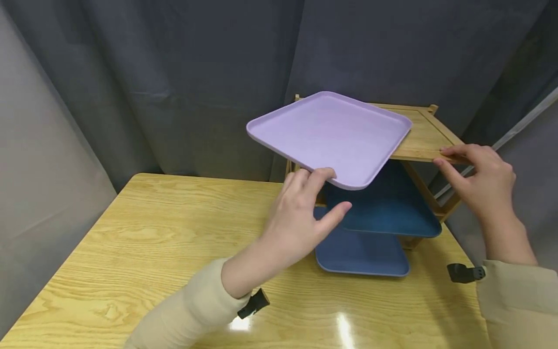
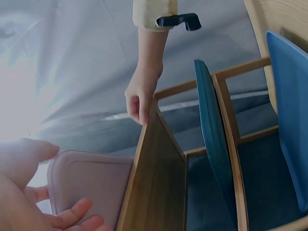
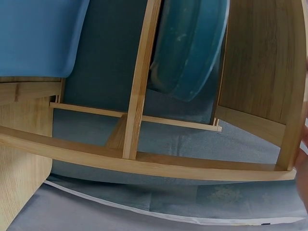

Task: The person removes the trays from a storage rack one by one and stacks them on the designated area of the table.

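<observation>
Three trays sit on a wooden rack at the far right of a pale wooden table, one on each level. On the top shelf lies a lilac tray, turned at an angle so that its near corner juts out past the shelf's front edge. The left hand is at that corner: its fingertips touch the rim from the near side, while the thumb points out below the tray with a gap between it and the underside, so the hand is loosely open and grips nothing. The right hand holds the front right edge of the top shelf, fingers laid along the top of the board and curled over it; the left wrist view shows the same fingers wrapped over the board's edge. A dark teal tray rests on the middle shelf, and a blue tray sits on the lowest level, its front end sticking out onto the table. Both arms wear beige sleeves. Grey curtains hang behind the table and the rack.
</observation>
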